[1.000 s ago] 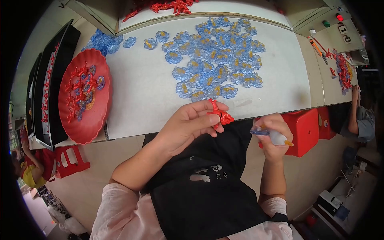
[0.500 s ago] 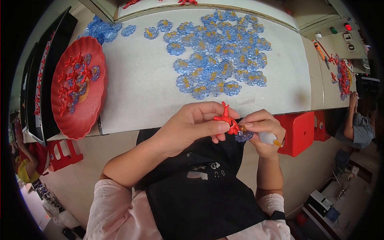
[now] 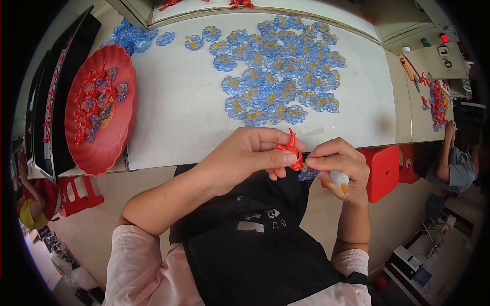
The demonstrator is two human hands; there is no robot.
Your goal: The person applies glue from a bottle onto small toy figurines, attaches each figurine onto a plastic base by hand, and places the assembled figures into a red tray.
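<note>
In front of my apron, my left hand (image 3: pixel 250 155) is closed on a small red plastic figurine (image 3: pixel 292 144), with its thin upper part sticking up past my thumb. Against the figurine's right side is a translucent blue-violet scalloped piece (image 3: pixel 308 175) with a bit of yellow. My right hand (image 3: pixel 344 166) pinches that piece between thumb and fingertips. Tucked in the same palm is a small white squeeze bottle (image 3: pixel 339 178), its amber tip pointing down. How the two pieces meet is partly hidden by my fingers.
Beyond my hands, many blue scalloped pieces (image 3: pixel 278 64) with yellow centres cover the white sheet (image 3: pixel 173 92). At left are a red scalloped tray (image 3: pixel 102 153) of red-and-blue pieces and black trays (image 3: pixel 66 86). Knives (image 3: pixel 408 69) and a pile of red figurines (image 3: pixel 439 99) lie right.
My right hand has turned slightly and shifted a little right, tilting the bottle more downward. The figurine stands a bit more upright, and the blue-violet piece shows less.
</note>
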